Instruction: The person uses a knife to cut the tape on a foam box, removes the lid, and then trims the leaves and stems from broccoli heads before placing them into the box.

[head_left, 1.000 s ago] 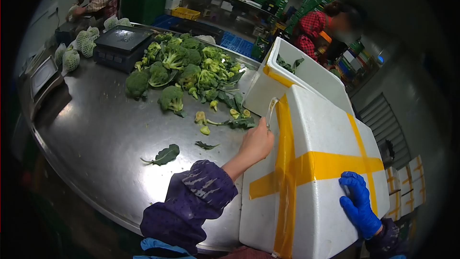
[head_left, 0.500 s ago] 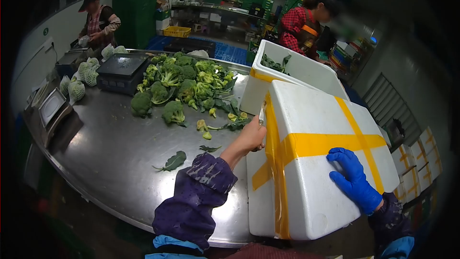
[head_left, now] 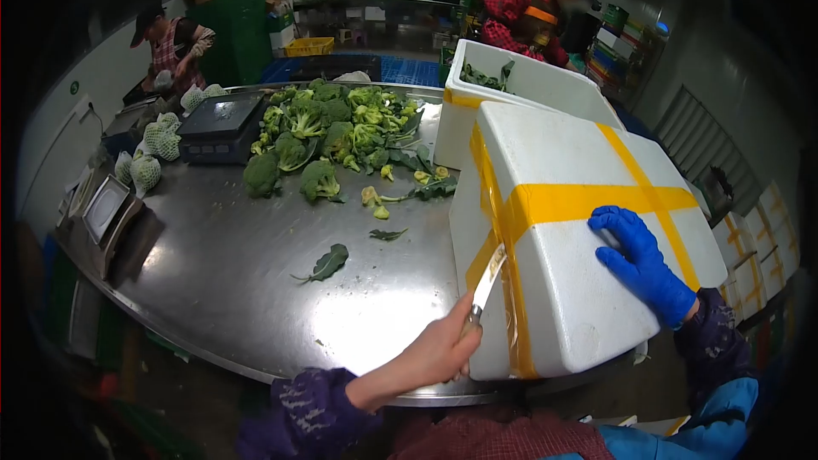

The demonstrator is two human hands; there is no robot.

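A knife (head_left: pixel 489 279) with a short blade and a pale handle is gripped in my bare left hand (head_left: pixel 447 342). Its blade tip points up against the yellow tape along the left edge of a closed white foam box (head_left: pixel 554 307). More yellow tape (head_left: pixel 596 202) crosses the lid both ways. My right hand (head_left: pixel 639 264), in a blue glove, rests on the lid with its fingers spread and slightly bent. The box sits tilted on the steel table (head_left: pixel 230 264), leaning by an open foam box (head_left: pixel 528 89) that has green leaves inside.
A heap of broccoli (head_left: pixel 319 123) lies at the table's back, with loose leaves (head_left: pixel 328 262) nearer me. A scale (head_left: pixel 221 126) and net-wrapped produce (head_left: pixel 158 136) are at the left. Two people (head_left: pixel 175 47) work beyond the table. Taped foam boxes (head_left: pixel 750 247) are stacked at right.
My left hand has brought the knife down along the box's taped left edge, from near the far corner towards me. My right hand stays on the lid. The view has shifted slightly.
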